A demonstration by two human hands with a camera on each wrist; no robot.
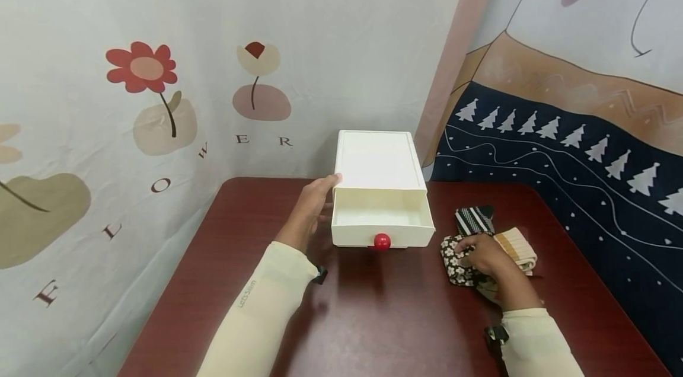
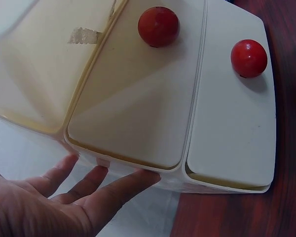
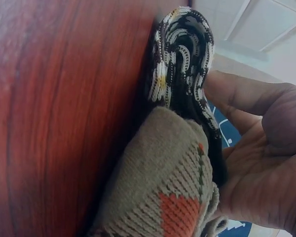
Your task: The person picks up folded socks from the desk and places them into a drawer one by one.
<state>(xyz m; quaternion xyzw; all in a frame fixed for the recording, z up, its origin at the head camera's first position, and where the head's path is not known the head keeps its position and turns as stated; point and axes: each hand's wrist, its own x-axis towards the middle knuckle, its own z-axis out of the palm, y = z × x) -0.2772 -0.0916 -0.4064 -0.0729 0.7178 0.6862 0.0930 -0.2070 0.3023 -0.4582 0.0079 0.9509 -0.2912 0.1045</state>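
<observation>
A white cabinet (image 1: pixel 380 159) stands at the back, its top drawer (image 1: pixel 349 236) pulled out with a red knob (image 1: pixel 382 241) on the front. My left hand (image 1: pixel 315 196) presses the cabinet's left side, thumb at the top edge; in the left wrist view straight fingers (image 2: pixel 123 187) touch the side wall. My right hand (image 1: pixel 487 255) rests over a folded black sock with white flowers (image 1: pixel 453 270), a fingertip on its upper face. In the right wrist view that flowered sock (image 3: pixel 207 59) lies on the table beside a folded beige sock with orange patches (image 3: pixel 153 163).
A black-and-white striped sock (image 1: pixel 472 220) and a cream sock with tan stripes (image 1: pixel 517 249) lie folded around the right hand. The lower drawers have red knobs (image 2: pixel 249 58). Printed curtains (image 1: pixel 213 69) hang behind and beside the dark red table (image 1: pixel 373 329).
</observation>
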